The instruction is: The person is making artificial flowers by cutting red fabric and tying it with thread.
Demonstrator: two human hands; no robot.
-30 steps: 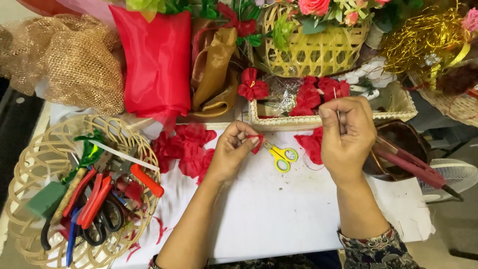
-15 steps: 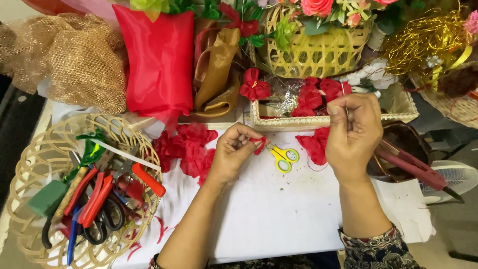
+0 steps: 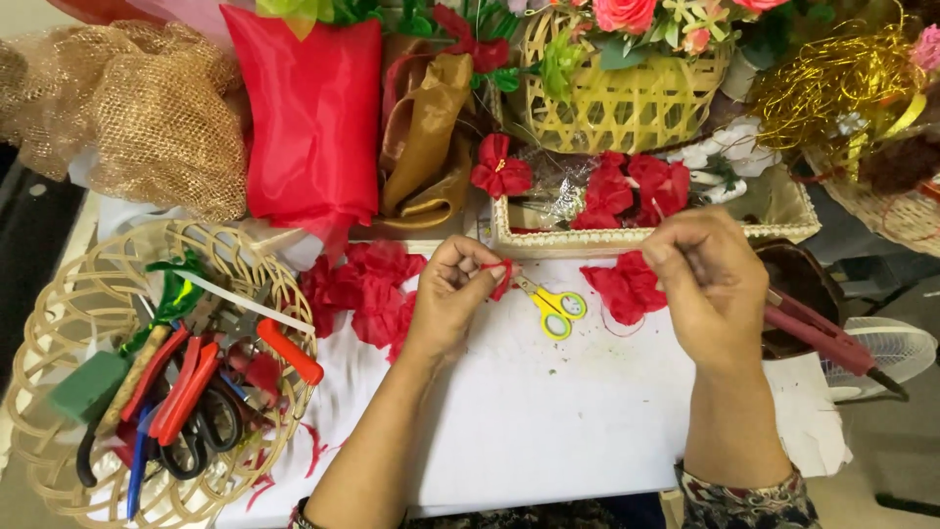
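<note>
My left hand (image 3: 452,299) pinches a small red petal piece (image 3: 501,277) between thumb and fingers, just above the white table cover (image 3: 548,411). My right hand (image 3: 707,284) is closed in a pinch at about the same height, to the right; what it holds is too thin to make out. Between the hands lie small yellow-handled scissors (image 3: 553,306). Loose red petals sit in one heap (image 3: 367,284) left of my left hand and another heap (image 3: 623,290) beside my right hand.
A woven basket (image 3: 59,304) at the left holds scissors, pliers and cutters. A shallow tray (image 3: 548,240) with red fabric flowers stands behind the hands. Red fabric (image 3: 313,118), gold mesh (image 3: 147,127), a flower basket (image 3: 627,103) and gold tinsel (image 3: 832,78) line the back. Red-handled tool (image 3: 818,338) at right.
My right hand has moved up and a little to the right, away from my left hand. The left hand keeps its pinch on the red piece.
</note>
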